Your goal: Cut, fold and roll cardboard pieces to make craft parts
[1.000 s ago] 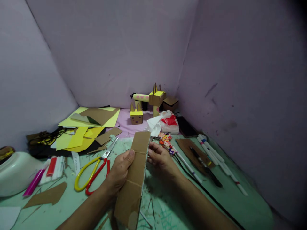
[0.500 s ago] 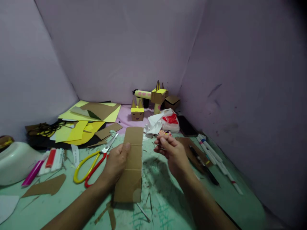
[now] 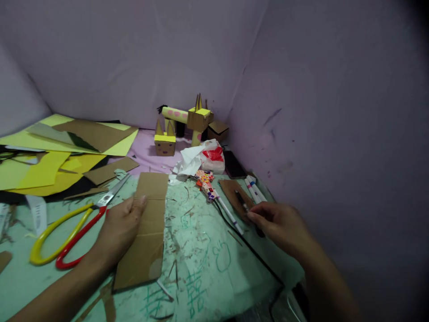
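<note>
We are seeing the scissors (image 3: 72,228) lying left of the cardboard (image 3: 145,232), and the pens (image 3: 254,190) lying to its right.

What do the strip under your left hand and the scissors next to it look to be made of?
The strip looks like brown corrugated cardboard: matte, with fold creases across it and a scuffed pale patch near one corner. The left hand rests flat on it. The scissors seem to have shiny metal blades, with glossy handle loops, one yellow and one red, probably plastic.
</note>
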Tool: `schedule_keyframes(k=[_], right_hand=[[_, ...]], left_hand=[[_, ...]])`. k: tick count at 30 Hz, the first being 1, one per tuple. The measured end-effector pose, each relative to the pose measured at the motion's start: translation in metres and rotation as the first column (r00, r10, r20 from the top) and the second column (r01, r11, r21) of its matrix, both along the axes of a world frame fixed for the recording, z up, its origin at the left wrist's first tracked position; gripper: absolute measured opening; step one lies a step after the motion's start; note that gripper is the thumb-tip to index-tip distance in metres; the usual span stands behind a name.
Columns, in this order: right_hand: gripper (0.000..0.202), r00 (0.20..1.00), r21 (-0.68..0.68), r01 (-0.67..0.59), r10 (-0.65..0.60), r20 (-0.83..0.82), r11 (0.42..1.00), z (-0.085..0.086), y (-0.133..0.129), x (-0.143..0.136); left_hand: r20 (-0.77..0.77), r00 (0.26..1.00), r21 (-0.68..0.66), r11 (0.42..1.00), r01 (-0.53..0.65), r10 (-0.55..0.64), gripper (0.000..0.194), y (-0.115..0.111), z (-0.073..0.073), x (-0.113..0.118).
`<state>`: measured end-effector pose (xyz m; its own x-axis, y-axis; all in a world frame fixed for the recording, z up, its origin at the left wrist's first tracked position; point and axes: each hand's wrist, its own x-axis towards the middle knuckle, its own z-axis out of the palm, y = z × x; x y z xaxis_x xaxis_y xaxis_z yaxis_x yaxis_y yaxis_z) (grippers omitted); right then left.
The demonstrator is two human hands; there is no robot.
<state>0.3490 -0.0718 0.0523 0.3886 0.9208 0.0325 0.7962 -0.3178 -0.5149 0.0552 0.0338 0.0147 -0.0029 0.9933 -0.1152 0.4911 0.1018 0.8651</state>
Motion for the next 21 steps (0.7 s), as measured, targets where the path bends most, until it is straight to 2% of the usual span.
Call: schedule_keyframes(k=[3, 5, 12, 18, 21], right_hand=[[0.02, 0.972, -0.039, 0.103, -0.092, 0.214, 0.994, -0.003, 0.005, 0.009], [0.02, 0.963, -0.068, 0.119, -0.098, 0.251, 0.991, -0.007, 0.014, 0.015], [0.019, 0.982, -0.125, 0.064, -0.04, 0.187, 0.99, -0.031, 0.045, 0.03], [0.03, 0.983, -0.139, 0.05, -0.024, 0.182, 0.989, -0.031, 0.047, 0.036], [0.031, 0.992, -0.101, 0.081, -0.071, 0.1, 0.992, -0.029, 0.038, 0.038]], left_hand=[[-0.022, 1.0, -0.013, 1.0, -0.015, 0.015, 0.041, 0.002, -0.001, -0.001], [-0.006, 1.0, -0.025, 1.0, -0.018, 0.018, 0.042, 0.002, -0.002, -0.002], [0.065, 0.998, -0.023, 1.0, -0.001, 0.003, 0.041, 0.0, -0.003, -0.001], [0.097, 0.995, -0.029, 0.999, 0.022, -0.02, 0.041, -0.002, -0.006, -0.001], [0.102, 0.995, -0.025, 0.999, 0.021, -0.018, 0.04, -0.002, -0.007, -0.001]])
